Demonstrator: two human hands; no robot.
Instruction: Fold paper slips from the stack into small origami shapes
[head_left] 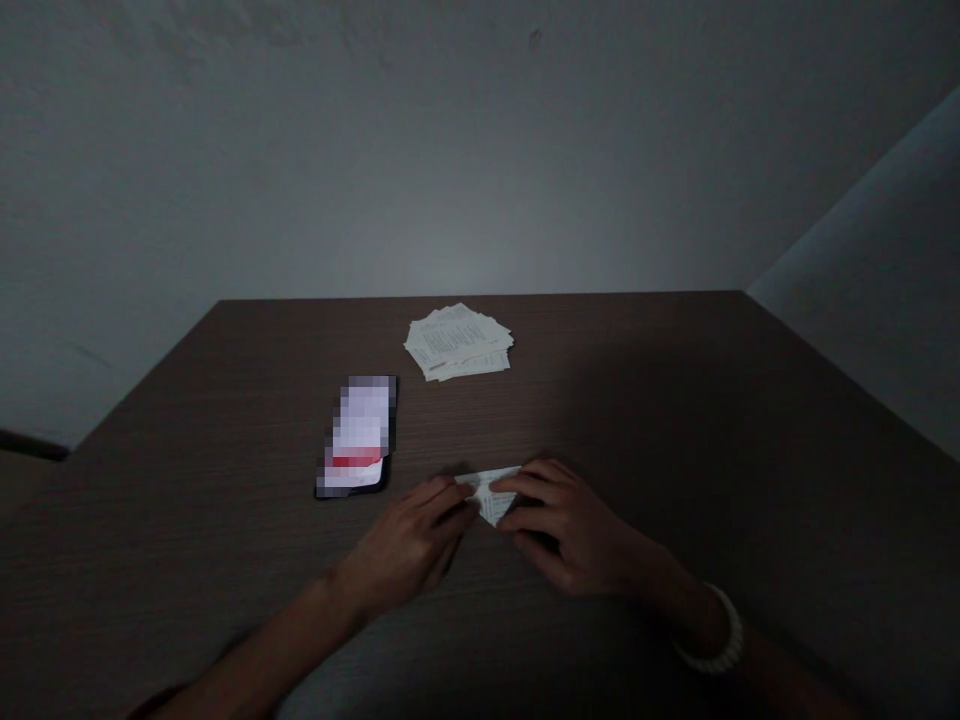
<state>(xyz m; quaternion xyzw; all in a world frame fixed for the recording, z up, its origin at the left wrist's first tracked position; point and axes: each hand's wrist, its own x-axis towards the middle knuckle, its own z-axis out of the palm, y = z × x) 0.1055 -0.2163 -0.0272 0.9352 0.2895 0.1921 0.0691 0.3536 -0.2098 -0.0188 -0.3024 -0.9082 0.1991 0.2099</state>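
Note:
A small folded piece of white paper (pixel 491 495) lies on the dark wooden table (pixel 675 420) in front of me. My left hand (pixel 412 545) rests beside it, its fingertips pressed together on the paper's left edge. My right hand (pixel 566 525) covers the paper's right side, fingers pressing down on it. Part of the paper is hidden under my right fingers. A white bracelet (pixel 720 635) sits on my right wrist.
A loose stack of printed paper slips (pixel 459 342) lies farther back near the table's far edge. A phone (pixel 358 436) with a lit screen lies flat to the left of my hands. A plain wall stands behind the table.

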